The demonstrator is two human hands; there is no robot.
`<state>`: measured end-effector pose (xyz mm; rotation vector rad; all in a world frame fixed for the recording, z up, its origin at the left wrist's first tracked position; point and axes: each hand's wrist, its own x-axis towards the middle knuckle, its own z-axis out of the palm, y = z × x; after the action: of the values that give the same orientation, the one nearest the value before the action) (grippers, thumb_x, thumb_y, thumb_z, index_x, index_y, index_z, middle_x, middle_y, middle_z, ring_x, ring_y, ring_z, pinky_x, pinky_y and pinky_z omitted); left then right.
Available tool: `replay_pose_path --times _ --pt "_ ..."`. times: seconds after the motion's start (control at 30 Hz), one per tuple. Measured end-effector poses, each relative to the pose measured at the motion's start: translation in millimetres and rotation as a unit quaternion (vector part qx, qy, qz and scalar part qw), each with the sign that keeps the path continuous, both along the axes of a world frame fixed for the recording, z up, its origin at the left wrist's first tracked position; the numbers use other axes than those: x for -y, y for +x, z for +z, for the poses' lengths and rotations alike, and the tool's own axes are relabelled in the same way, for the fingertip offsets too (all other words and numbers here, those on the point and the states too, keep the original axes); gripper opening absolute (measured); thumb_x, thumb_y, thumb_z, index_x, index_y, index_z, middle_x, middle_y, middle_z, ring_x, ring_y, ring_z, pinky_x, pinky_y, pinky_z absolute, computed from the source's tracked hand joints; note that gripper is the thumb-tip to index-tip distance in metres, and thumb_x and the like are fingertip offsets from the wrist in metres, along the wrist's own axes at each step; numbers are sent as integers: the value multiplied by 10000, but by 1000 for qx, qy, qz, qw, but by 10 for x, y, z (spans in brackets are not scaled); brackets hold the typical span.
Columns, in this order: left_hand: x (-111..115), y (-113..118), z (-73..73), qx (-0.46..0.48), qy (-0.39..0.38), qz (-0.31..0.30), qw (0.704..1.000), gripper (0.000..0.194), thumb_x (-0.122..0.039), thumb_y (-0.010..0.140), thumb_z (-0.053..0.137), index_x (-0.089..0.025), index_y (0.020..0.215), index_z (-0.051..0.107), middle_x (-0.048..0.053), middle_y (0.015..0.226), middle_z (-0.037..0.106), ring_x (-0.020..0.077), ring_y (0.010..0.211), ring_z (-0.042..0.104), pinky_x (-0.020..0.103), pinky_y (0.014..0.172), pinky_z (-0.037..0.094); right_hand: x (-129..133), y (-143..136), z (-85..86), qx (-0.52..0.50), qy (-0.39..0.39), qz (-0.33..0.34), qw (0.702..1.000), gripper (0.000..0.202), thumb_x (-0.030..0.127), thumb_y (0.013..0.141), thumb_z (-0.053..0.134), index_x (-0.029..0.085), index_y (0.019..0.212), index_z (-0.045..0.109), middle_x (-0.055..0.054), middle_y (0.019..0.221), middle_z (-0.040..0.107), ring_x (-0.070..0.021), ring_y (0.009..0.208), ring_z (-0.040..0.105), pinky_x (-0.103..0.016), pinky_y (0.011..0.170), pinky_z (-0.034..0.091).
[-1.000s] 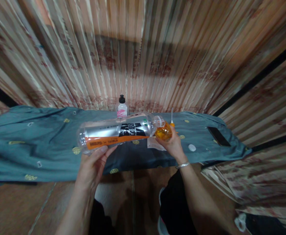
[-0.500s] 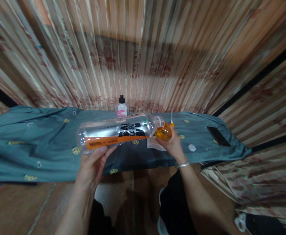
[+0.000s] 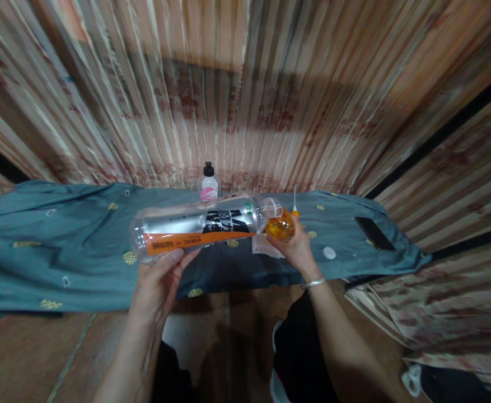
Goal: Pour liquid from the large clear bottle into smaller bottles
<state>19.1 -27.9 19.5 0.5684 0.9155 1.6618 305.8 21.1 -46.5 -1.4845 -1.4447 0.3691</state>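
My left hand (image 3: 161, 277) is closed round the lower side of a large clear drink bottle (image 3: 195, 226) with a silver and orange label. The bottle lies almost level in the air, its neck (image 3: 272, 207) pointing right and tipped slightly up. My right hand (image 3: 298, 246) grips a small clear container of amber liquid (image 3: 281, 225). It meets the bottle's neck; whether its rim touches the mouth I cannot tell. Beneath them on the cloth lies a pale paper or packet (image 3: 266, 246), partly hidden. Just behind my right hand is an orange item with a thin white stem (image 3: 295, 201).
A blue-green patterned cloth (image 3: 89, 246) covers the narrow table. A black-capped bottle with a pink label (image 3: 209, 182) stands at the back. A round white cap (image 3: 329, 253) and a black phone (image 3: 374, 233) lie to the right. Pleated curtains (image 3: 237, 101) hang close behind.
The large bottle has turned or tilted very slightly in my left hand. Both hands otherwise keep their places and their holds.
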Motion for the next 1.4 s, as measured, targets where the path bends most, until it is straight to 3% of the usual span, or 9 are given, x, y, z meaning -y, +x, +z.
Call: replay_pose_path --times 0.4,0.83,1.4 --pt "1 -4 5 14 -12 6 1000 492 -278 386 1003 -175 811 777 47 874 804 222 809 762 309 723 666 14 -8 34 11 6 5 1000 732 447 653 832 208 1297 581 -126 1242 735 -331 1114 718 -502 974 579" --pt "11 -23 -28 -23 11 -5 1000 434 -304 501 967 -187 863 758 68 952 802 277 911 763 410 836 654 11 -8 30 13 3 0 1000 755 438 642 853 215 1309 578 -124 1254 731 -333 1137 709 -504 996 569" --pt "26 4 43 -2 8 -10 1000 448 -270 416 1006 -203 798 782 40 856 800 240 833 770 322 746 665 14 -9 30 -1 2 6 1000 751 422 652 848 213 1321 576 -123 1267 726 -327 1138 709 -506 1007 565"
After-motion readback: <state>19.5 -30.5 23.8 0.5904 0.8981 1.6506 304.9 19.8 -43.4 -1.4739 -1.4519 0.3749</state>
